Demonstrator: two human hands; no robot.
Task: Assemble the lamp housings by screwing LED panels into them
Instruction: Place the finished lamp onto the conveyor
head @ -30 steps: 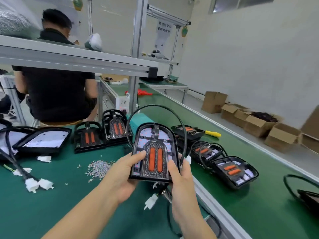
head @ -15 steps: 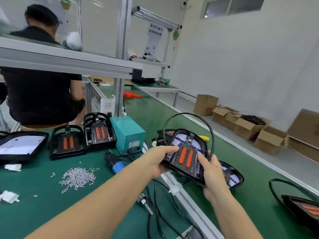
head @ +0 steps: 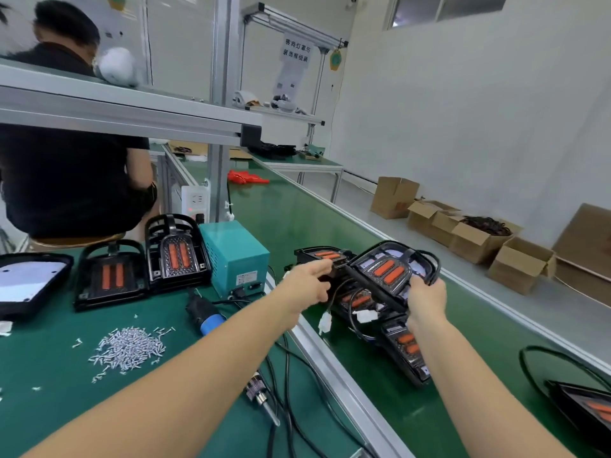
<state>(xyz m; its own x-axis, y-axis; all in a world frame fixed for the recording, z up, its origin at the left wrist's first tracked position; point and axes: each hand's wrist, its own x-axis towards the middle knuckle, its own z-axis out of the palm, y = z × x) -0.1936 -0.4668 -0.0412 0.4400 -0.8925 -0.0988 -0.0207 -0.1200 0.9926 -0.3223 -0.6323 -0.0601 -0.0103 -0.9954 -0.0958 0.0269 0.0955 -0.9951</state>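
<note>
Both arms are stretched out over the green conveyor belt (head: 291, 219) on the right. The right hand (head: 426, 297) has its fingers curled round the near edge of a black lamp housing (head: 390, 271), pinching in a loop of its black cable (head: 433, 269) at the same spot. The housing is tilted, its two orange strips facing up and to the left, and it hangs just above the other finished lamps (head: 380, 322) lying in a row on the belt, with white plug connectors (head: 363, 315) trailing among them. The left hand (head: 309, 282) is just to the left of the housing, fingers loosely bent and pointing towards it; whether they touch it I cannot tell, and they grip nothing that shows.

On the worktop (head: 49, 365) to the left, a heap of small silver screws (head: 127, 348) lies loose. Behind it two more housings (head: 142, 266) stand side by side, and a larger black tray with a white panel (head: 26, 285) sits at the far left edge. A teal power box (head: 234, 256) sits beside the aluminium rail, and a blue-and-black electric screwdriver (head: 203, 314) lies just in front of it with cables running off. Another lamp (head: 585, 404) rests on the belt at the lower right. Open cardboard boxes (head: 479, 236) line the floor by the wall. A person in black (head: 66, 180) sits with their back turned beyond the shelf frame.
</note>
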